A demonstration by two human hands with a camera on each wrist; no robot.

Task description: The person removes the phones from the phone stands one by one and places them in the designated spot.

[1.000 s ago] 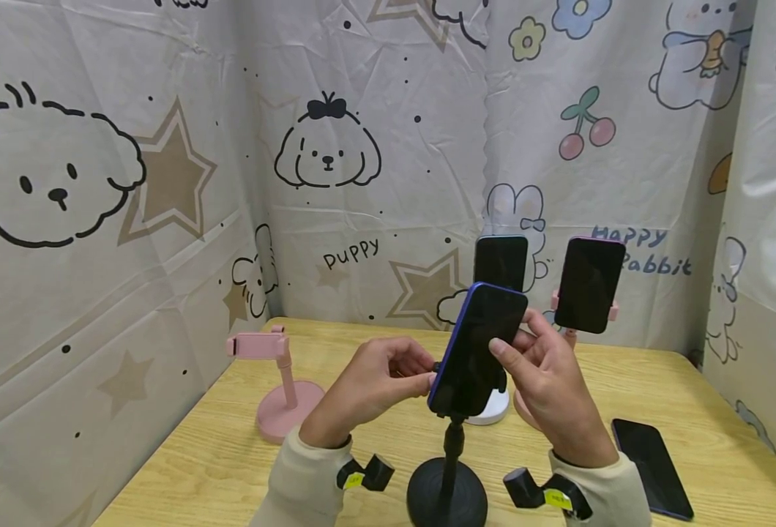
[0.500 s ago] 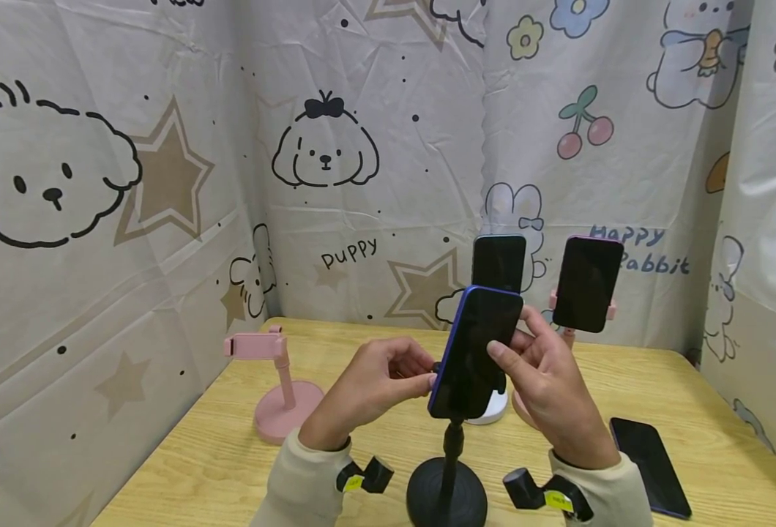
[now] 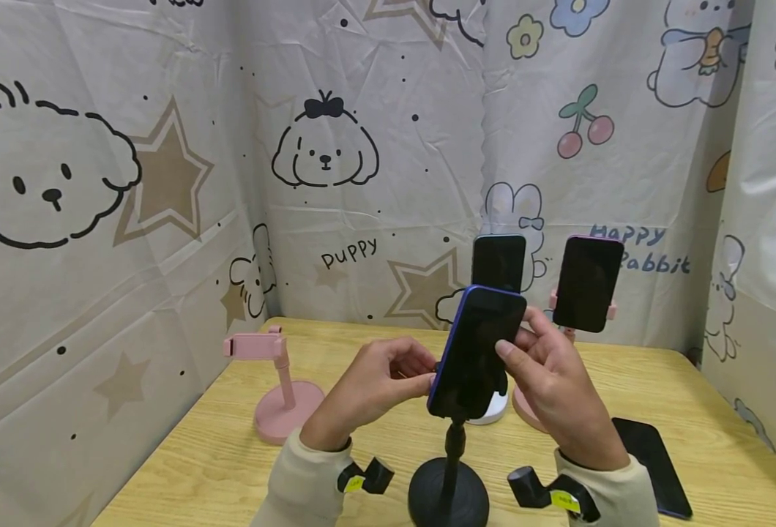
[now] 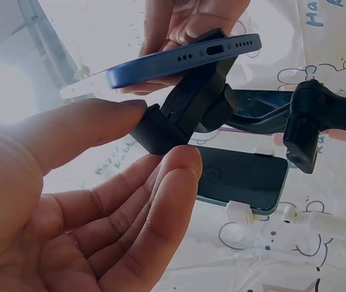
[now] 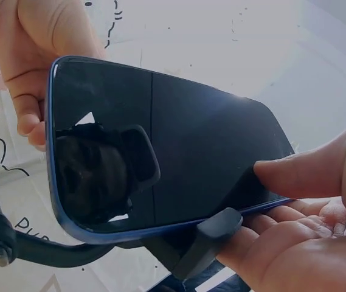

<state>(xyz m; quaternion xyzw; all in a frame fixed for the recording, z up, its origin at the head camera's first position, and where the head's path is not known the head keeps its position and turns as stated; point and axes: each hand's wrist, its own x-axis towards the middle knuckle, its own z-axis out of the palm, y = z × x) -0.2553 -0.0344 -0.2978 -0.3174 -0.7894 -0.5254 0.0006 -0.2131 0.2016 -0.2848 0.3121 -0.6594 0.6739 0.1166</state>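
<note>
A blue-edged smartphone (image 3: 479,353) leans to the right over a black phone stand (image 3: 449,489), its dark screen facing me. My left hand (image 3: 388,384) pinches the end of the stand's black clamp (image 4: 160,129) between thumb and fingers, at the phone's left edge. On the other side my right hand (image 3: 549,377) grips the phone's right edge, thumb on the screen and fingers behind. In the right wrist view a jaw of the clamp shows at the phone's lower edge, close to the right fingers. Most of the clamp's back is hidden in the head view.
Behind stand a phone (image 3: 498,263) on a white stand (image 3: 491,408) and another phone (image 3: 588,284) on a pink stand (image 3: 531,410). An unloaded pink stand (image 3: 289,410) is at left. A dark phone (image 3: 654,468) lies flat at right. Printed curtains enclose the wooden table (image 3: 184,468).
The phone shifts slightly left and then back right in the last second. My right hand has moved a little right, its thumb nearer the phone's edge. The left hand keeps its place.
</note>
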